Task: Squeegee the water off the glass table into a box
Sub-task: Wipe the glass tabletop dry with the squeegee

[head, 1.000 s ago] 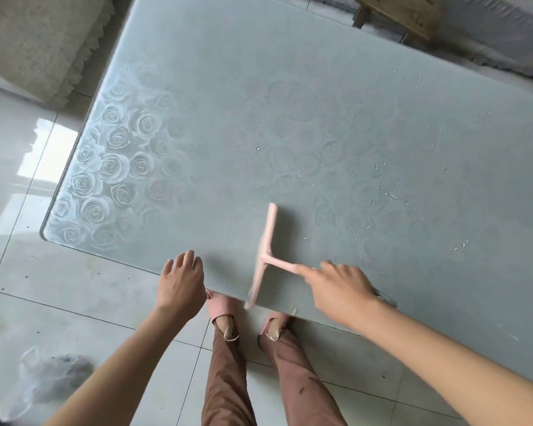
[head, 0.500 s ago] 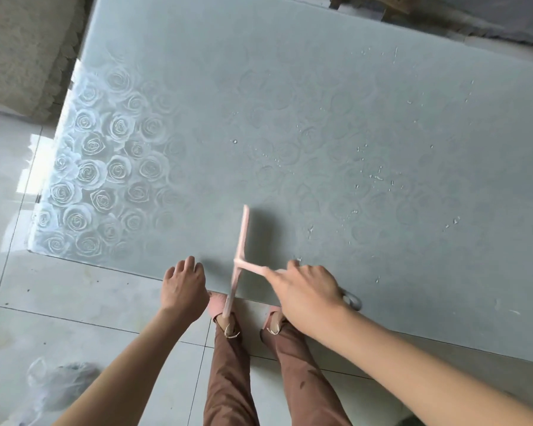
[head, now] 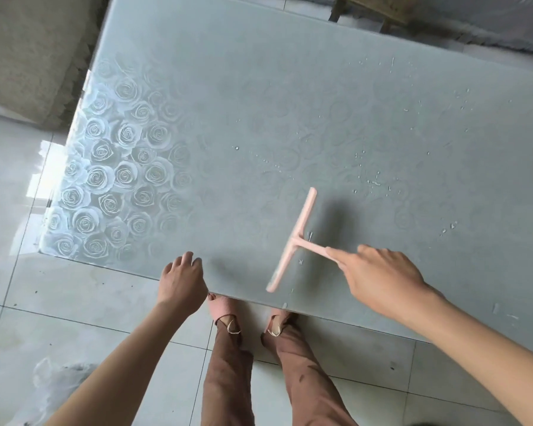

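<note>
- Near the tabletop [head: 259, 87] six-o'clock edge, the pink squeegee [head: 293, 239] sets its blade from seven to one o'clock.
- From four o'clock, the right hand [head: 382, 278] has its fingers [head: 336, 255] grasping the handle; droplets [head: 373, 181] lie toward one o'clock.
- At nine o'clock, the left hand [head: 182, 281], loosely curled, holds nothing.

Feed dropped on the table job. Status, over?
Right hand grips squeegee handle, blade by table's near edge. Left hand empty at that edge. Droplets right of blade; no box in view.

The pink squeegee [head: 296, 238] is gripped by its handle, blade left of the fingers [head: 342, 256]; droplets [head: 373, 181] are scattered beyond on the glass counter [head: 259, 87].
</note>
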{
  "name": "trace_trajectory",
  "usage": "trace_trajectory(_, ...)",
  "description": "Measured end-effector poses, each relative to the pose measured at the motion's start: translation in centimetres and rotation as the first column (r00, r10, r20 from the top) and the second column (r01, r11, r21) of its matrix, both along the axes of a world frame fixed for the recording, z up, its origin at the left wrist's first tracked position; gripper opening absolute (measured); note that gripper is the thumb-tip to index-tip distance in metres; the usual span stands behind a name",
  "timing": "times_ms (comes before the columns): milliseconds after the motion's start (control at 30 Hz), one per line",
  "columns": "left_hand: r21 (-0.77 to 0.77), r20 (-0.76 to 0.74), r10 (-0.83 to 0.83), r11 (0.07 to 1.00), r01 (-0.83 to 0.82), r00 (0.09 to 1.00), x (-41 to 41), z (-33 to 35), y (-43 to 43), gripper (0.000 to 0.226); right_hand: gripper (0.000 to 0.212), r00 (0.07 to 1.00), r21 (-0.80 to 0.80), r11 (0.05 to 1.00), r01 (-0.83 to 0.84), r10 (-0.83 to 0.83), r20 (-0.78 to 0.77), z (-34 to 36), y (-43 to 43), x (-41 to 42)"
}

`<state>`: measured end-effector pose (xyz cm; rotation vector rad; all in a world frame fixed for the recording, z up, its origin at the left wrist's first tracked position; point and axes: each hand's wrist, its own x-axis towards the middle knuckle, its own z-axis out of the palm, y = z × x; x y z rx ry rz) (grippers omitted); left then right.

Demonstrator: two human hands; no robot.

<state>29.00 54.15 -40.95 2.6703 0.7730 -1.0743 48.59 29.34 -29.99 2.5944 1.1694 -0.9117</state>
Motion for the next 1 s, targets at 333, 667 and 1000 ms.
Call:
trace_trajectory(333,-0.010,0.061,0.075,0.997,-0.074,0.995,4.5,1.2,5.5,0.045,0.025,0.997,0.044,0.997,-0.071,0.072,-0.018,1.6,11.1,3.0)
trace_trajectory(667,-0.075,0.118,0.058,0.996,-0.049,0.991,8.5,0.6,18.0,0.046,0.032,0.988,0.048,0.987,-0.152,0.153,-0.013,-0.1,27.5,3.1)
trace_trajectory(1000,-0.062,0.108,-0.071,0.995,0.078,0.992,10.7,-1.9,26.9,0.059,0.044,0.996,-0.034,0.998,0.046,-0.049,-0.077,-4.1,29.6,5.8)
